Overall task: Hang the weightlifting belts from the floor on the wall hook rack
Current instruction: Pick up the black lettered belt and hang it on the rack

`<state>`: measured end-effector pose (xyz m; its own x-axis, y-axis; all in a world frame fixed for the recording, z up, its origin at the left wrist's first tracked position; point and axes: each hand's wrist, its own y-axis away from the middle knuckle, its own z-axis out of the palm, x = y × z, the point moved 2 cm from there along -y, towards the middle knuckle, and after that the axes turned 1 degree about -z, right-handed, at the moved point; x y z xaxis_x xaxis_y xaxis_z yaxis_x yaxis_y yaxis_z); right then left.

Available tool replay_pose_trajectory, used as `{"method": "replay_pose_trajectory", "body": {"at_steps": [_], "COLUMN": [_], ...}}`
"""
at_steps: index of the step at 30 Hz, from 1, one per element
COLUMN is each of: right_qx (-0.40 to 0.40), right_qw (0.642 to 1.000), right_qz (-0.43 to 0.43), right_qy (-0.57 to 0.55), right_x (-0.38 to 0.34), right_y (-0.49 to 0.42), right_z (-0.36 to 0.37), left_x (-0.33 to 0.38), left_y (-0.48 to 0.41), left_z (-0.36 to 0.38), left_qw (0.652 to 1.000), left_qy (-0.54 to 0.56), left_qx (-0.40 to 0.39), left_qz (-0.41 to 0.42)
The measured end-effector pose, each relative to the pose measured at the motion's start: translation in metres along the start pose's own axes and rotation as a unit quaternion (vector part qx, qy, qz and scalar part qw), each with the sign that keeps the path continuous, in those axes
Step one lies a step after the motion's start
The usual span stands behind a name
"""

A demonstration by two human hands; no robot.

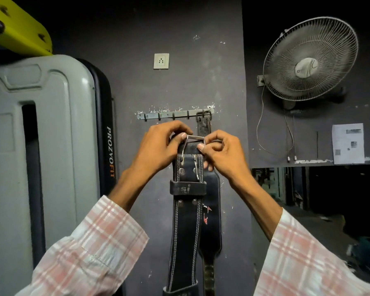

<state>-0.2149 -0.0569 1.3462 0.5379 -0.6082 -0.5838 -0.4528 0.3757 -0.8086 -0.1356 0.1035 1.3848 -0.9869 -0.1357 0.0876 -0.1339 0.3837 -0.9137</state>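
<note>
The left hand and right hand, fingers curled and pinching the silver wire buckle, held the black white-stitched leather weightlifting belt just below the grey metal wall hook rack; hanging seemed under way, next needing the buckle lifted onto a free hook.

loose pink-and-white plaid sleeves (buttoned cuffs)

– What carries the belts?
– A metal hook rack fixed to a dark wall, far ahead
– Anything on it?
– One worn belt hangs by its buckle from the rightmost hook
</note>
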Motion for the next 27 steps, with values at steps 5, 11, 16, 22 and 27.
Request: {"method": "replay_pose_trajectory", "body": {"at_steps": [5,11,16,22,27], "right_qx": [0.084,0.056,-0.036,0.031,0.116], "right_qw": [0.988,0.988,0.997,0.997,0.993], "right_qz": [-0.059,-0.09,-0.056,-0.031,-0.025], "right_qy": [0.111,0.109,-0.031,-0.064,0.002], "right_x": [0.005,0.011,0.022,0.041,0.053], "right_y": [-0.013,-0.021,-0.019,-0.032,-0.054], "right_z": [-0.014,-0.039,-0.062,-0.077,-0.075], "left_x": [0.006,0.016,0.024,0.022,0.004], "left_y": [-0.009,-0.024,-0.033,-0.04,-0.031], "left_z": [0.009,0.028,0.05,0.075,0.096], "left_qw": [0.991,0.992,0.991,0.971,0.946], "left_qy": [-0.092,0.023,0.084,0.215,0.261], "left_qx": [0.099,0.119,0.099,0.041,-0.035], "left_qz": [-0.018,-0.04,-0.036,-0.1,-0.19]}}
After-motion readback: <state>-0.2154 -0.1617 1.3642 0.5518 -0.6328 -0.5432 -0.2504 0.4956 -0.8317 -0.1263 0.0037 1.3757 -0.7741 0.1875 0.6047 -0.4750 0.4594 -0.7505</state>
